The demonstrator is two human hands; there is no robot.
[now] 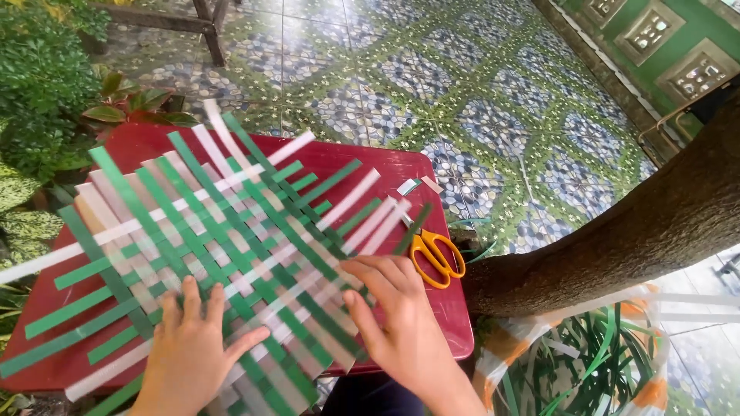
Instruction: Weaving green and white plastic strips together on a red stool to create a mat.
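- Woven mat [231, 246] of green and white strips lies flat across the red tabletop [370, 166], so I can work it.
- My left hand [193, 350], fingers spread, presses it still.
- My right hand [393, 308], open-fingered, nudges strips near the orange scissors [435, 254].

Smooth, faintly glossy plastic-looking strips form the woven mat [231, 246] on a glossy red plastic counter [385, 173]; scissors [436, 254] have shiny orange plastic handles; tree trunk [617, 239] bark is rough.
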